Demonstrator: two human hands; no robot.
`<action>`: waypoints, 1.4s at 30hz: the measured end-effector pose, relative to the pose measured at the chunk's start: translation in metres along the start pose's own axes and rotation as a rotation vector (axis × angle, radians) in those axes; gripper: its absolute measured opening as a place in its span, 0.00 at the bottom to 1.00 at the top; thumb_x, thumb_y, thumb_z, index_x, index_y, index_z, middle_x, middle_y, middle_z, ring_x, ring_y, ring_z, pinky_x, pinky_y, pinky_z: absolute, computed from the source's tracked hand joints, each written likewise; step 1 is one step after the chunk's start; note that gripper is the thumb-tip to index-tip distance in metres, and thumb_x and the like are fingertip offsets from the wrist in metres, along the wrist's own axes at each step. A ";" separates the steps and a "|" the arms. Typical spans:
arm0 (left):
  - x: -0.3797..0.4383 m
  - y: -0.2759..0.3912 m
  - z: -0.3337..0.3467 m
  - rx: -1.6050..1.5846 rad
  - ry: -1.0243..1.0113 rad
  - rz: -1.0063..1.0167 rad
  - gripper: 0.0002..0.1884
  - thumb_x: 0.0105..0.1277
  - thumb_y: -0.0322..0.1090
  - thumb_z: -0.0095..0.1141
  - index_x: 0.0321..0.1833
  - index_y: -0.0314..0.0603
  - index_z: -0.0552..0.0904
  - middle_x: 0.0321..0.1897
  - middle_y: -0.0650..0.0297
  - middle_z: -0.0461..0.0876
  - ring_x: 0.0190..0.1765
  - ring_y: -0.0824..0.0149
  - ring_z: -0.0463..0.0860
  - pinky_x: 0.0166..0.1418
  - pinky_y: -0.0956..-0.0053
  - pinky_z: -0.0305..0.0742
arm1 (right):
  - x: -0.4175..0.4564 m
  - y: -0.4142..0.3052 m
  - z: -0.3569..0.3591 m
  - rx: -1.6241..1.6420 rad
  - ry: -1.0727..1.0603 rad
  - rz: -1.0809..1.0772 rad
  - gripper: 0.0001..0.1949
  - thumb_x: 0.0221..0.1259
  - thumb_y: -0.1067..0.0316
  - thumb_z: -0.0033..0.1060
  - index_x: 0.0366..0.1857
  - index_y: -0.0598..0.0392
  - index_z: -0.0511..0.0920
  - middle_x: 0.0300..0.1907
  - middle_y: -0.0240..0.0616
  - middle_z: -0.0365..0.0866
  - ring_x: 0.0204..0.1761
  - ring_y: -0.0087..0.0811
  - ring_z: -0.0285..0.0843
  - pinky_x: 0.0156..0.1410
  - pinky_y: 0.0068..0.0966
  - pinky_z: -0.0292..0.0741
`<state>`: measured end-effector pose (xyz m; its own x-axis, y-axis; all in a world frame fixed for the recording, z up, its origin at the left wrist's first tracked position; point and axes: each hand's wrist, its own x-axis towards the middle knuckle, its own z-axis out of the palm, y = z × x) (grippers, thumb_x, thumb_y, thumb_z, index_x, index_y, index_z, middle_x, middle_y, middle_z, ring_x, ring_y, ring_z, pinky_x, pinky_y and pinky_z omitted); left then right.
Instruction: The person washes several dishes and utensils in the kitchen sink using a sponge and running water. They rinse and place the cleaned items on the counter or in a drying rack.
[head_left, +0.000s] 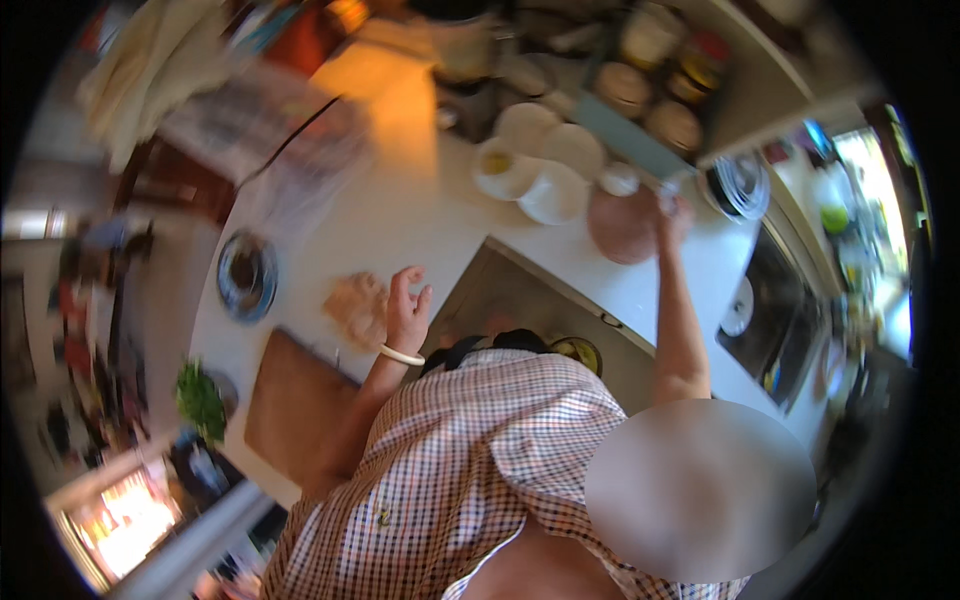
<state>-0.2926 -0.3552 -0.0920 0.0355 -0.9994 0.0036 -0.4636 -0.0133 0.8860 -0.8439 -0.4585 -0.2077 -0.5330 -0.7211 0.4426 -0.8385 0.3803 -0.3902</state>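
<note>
My left hand (409, 311), with a pale bangle at the wrist, is raised over the counter with its fingers loosely bent and apart, holding nothing. Just left of it lies a pinkish-tan crumpled or lumpy item (358, 307), too blurred to name. My right hand (676, 219) reaches to the right part of the counter, at the edge of a round pinkish-brown item (621, 223). A small shiny item (667, 193) is at its fingers; blur hides whether they grip it. White bowls (553, 193) stand close together left of the round item, one with something yellowish (496, 163) inside.
A wooden board (296, 409), a blue-rimmed dish (247, 276) and leafy greens (201, 401) are at left. Jars (621, 88) stand in a tray at the back. Stacked dishes (736, 187) and a sink (772, 315) are at right. An open-looking recess (517, 292) lies before my body.
</note>
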 end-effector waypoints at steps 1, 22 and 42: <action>-0.017 -0.011 -0.018 0.063 0.118 -0.021 0.19 0.62 0.30 0.60 0.55 0.38 0.73 0.50 0.55 0.76 0.53 0.58 0.76 0.52 0.67 0.74 | -0.004 -0.014 -0.010 0.051 0.026 -0.001 0.22 0.54 0.53 0.67 0.48 0.57 0.80 0.49 0.49 0.79 0.55 0.48 0.74 0.63 0.39 0.70; 0.003 0.046 0.015 -0.315 -0.444 0.055 0.21 0.66 0.24 0.55 0.62 0.38 0.72 0.61 0.59 0.72 0.61 0.65 0.74 0.54 0.73 0.81 | -0.161 -0.156 -0.184 0.723 -0.592 0.188 0.23 0.63 0.69 0.57 0.64 0.49 0.69 0.66 0.46 0.68 0.64 0.40 0.71 0.68 0.36 0.68; 0.278 0.201 0.132 -0.875 0.181 0.314 0.23 0.63 0.36 0.63 0.59 0.38 0.72 0.47 0.63 0.80 0.49 0.65 0.81 0.48 0.71 0.76 | 0.129 -0.552 -0.125 -0.026 -0.452 -0.859 0.46 0.52 0.28 0.56 0.73 0.42 0.59 0.74 0.49 0.51 0.75 0.55 0.48 0.67 0.69 0.57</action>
<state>-0.4933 -0.6403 0.0259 0.1926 -0.9317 0.3080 0.3509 0.3585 0.8651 -0.4643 -0.6888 0.1660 0.3514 -0.9114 0.2140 -0.9267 -0.3711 -0.0586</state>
